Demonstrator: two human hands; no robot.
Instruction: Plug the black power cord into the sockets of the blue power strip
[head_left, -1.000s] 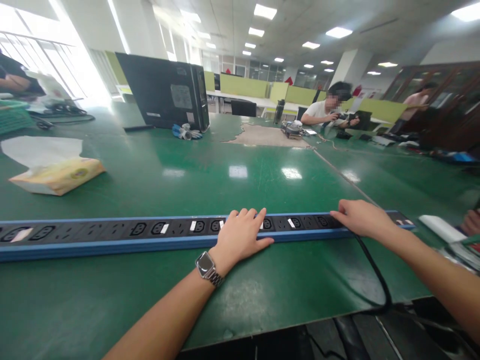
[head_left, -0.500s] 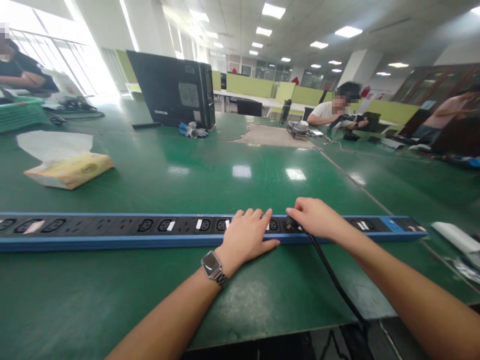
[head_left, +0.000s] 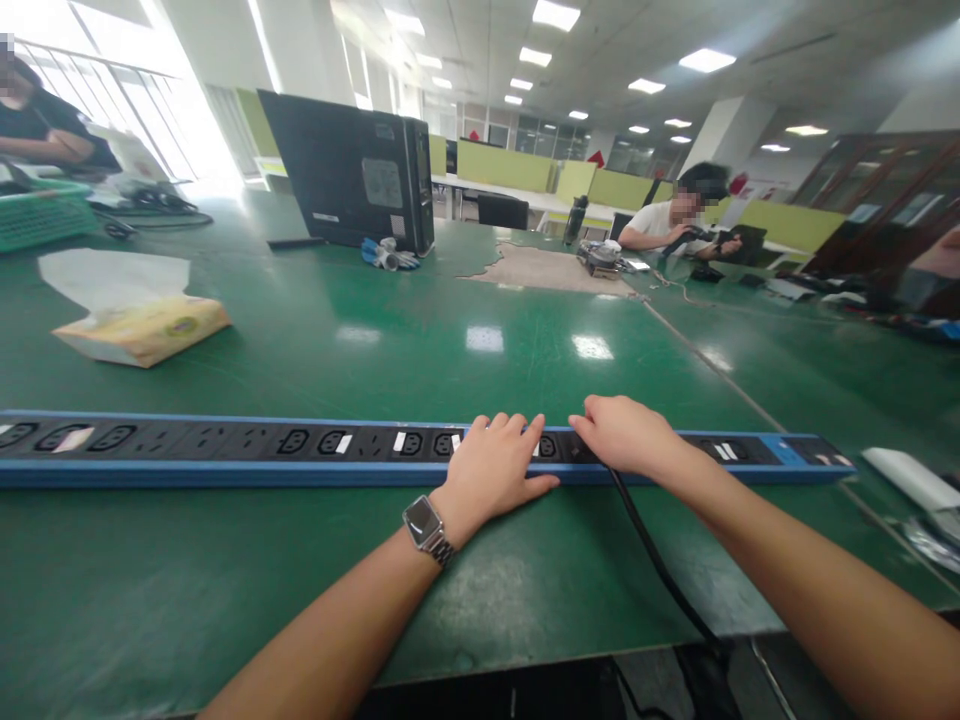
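A long blue and black power strip with several sockets lies across the green table. My left hand, a watch on its wrist, rests over the strip right of the middle, fingers stretched out across it. To its right, my right hand is closed on the end of a black power cord at the strip's sockets. The plug is mostly hidden under my fingers, so how deep it sits cannot be seen. From there the cord hangs down past the table's front edge.
A tissue pack lies at left, near a green basket. Behind the strip stand a black computer case and gloves. A white object lies off the strip's right end. A person sits across the table.
Both hands stay in nearly the same places on the strip. My right hand has shifted very slightly, and less of the plug shows. The whole view has tilted a little.
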